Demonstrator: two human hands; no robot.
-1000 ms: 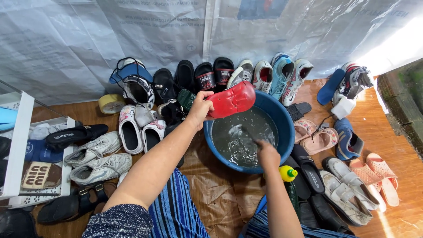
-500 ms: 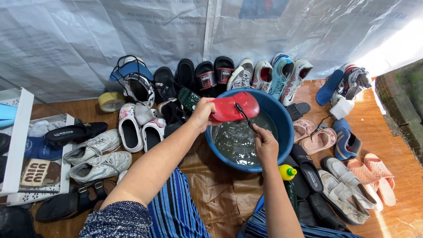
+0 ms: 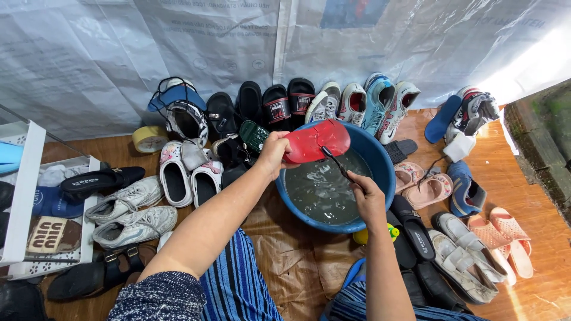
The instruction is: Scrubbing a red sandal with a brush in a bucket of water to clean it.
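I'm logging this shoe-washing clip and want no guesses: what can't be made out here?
Head view:
- Brush head: too small and dark against the red shoe.
- Basin bottom: hidden by murky water.
- Right hand fingers: turned away from the camera.
- Left hand palm: hidden behind the shoe.

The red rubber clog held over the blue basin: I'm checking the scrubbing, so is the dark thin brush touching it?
Touching. The head view shows the dark thin brush, in the right hand, meeting the red rubber clog, gripped by the left hand.
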